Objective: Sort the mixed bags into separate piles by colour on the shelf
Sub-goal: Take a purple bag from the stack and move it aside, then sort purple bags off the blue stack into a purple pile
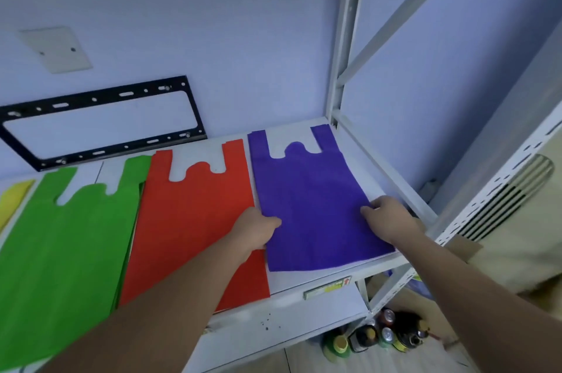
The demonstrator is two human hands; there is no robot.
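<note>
Both forearms reach in from the near edge; left hand (258, 228) lies flat on the left edge of the purple bag (307, 199), fingers together and pressing down where purple meets the red bag (194, 220). Right hand (387, 219) sits on the purple bag's right edge, fingers curled together against the cloth; whether they pinch it or just press, cannot tell. Purple bag lies flat on the white shelf (304, 284), handles pointing to the back wall, at the shelf's right end next to the grey upright post (343, 68). Left of purple: red bag, flat, edges touching or barely overlapped under the left hand. Left of red: green pile (60, 245) (layered edges show on its right side, so more than one bag). Further left of green, a sliver of yellow bag (13, 198) at the frame edge. Judgement: sorting looks late-stage, four colours already separate side by side, no mixed heap in view. Purple is being squared up or smoothed in its spot. Left to do: likely release, plus any unsorted bags out of frame. Bottles (374, 336) stand on the floor below the purple bag's end of the shelf.
</note>
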